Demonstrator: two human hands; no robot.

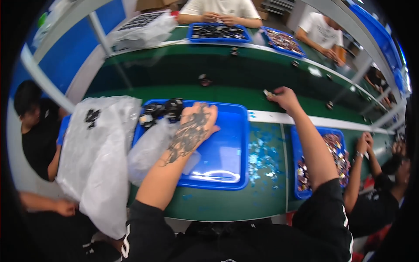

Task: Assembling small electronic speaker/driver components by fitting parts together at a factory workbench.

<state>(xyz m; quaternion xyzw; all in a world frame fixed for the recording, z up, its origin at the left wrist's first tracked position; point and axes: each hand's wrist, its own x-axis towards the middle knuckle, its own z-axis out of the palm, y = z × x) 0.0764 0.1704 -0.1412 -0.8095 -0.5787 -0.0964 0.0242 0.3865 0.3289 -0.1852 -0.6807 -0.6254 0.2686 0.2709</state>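
My left hand [198, 120] is over the left side of a blue tray [222, 161], back of the hand up, thumb out to the right. Its fingertips bend down out of sight, so whether they grip anything is hidden. Right beside it, at the tray's far left corner, lies a small pile of black parts [173, 109]. A crumpled clear plastic bag [152, 148] lies in the tray under my left wrist. Reaching out over the green conveyor belt [240, 94], my right hand [286, 99] pinches a small whitish part [269, 94] between thumb and fingers.
Blue flakes [264, 161] litter the table right of the tray. Another blue tray [301, 192] holds many small shiny parts. White plastic sheeting [94, 161] covers a stack at left. Small parts [204, 80] sit along the belt. Co-workers [220, 11] sit opposite and on both sides.
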